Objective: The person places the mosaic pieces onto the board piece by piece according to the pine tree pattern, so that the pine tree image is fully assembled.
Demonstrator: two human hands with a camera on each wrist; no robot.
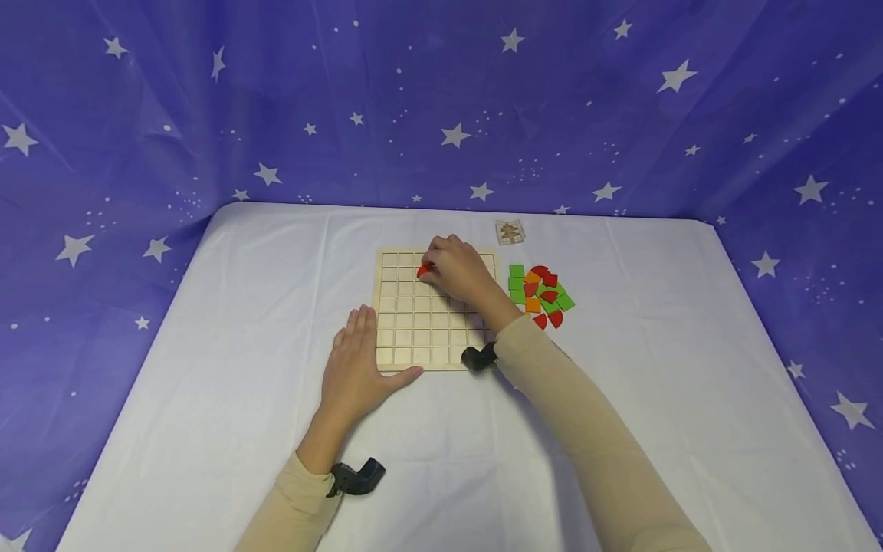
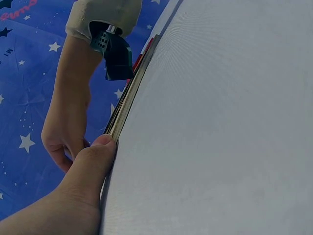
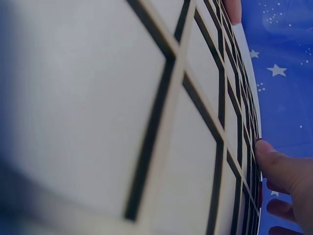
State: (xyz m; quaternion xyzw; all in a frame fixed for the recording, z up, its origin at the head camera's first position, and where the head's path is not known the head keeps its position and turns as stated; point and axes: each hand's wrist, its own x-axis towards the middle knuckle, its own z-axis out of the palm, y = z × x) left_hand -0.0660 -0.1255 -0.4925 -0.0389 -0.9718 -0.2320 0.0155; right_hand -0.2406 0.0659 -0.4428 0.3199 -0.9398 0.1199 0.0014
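A wooden grid board point(image 1: 404, 337) lies on the white table. Along its left edge and near corner rests my left hand point(image 1: 355, 379), fingers straight and thumb spread along the near side. In the left wrist view that thumb point(image 2: 90, 164) touches the board's rim. My right hand point(image 1: 457, 267) is over the far part of the grid, pinching a red rounded tile point(image 1: 423, 271) between thumb and fingertips. The right wrist view has the fingers at the board's far end, with slivers of red point(image 3: 260, 192) beside them; the tile's full outline is hidden.
Right of the board lies a loose pile of green tiles point(image 1: 516, 284), orange tiles point(image 1: 533, 305) and red tiles point(image 1: 556, 319), several overlapping. A small pattern card point(image 1: 510, 232) lies behind them. A starry blue cloth point(image 1: 414, 100) hangs beyond the table.
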